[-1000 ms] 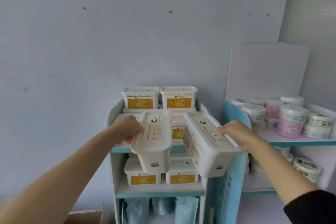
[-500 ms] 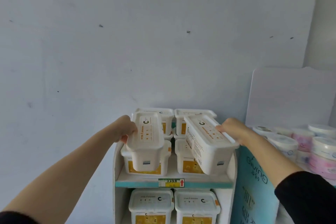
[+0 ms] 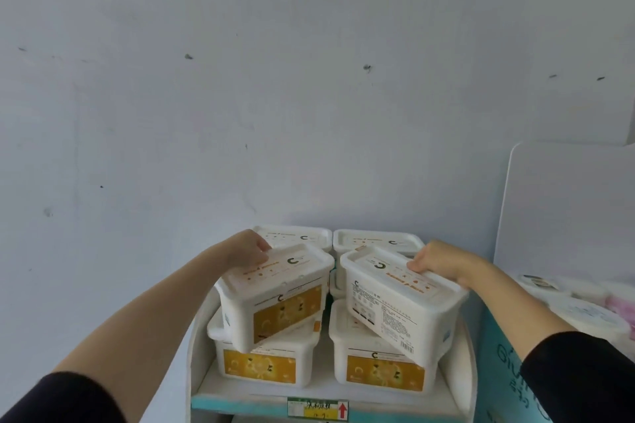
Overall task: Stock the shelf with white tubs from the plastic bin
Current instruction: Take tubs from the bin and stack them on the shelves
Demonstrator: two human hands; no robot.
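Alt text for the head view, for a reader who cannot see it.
The left hand and right hand each hold a tilted white tub, the left tub and right tub, above the shelved tubs on the shelf. A pale wall rises behind.

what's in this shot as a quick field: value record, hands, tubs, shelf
left hand: grips the lid edge of the left tub
right hand: grips the lid edge of the right tub
left tub: tilted, yellow label towards camera, over a front-row tub
right tub: tilted, printed text side towards camera, over the other front-row tub
shelf: two tubs in front, back tubs behind with lids higher
price tag: on the shelf's front edge
right of shelf: round jars, blurred
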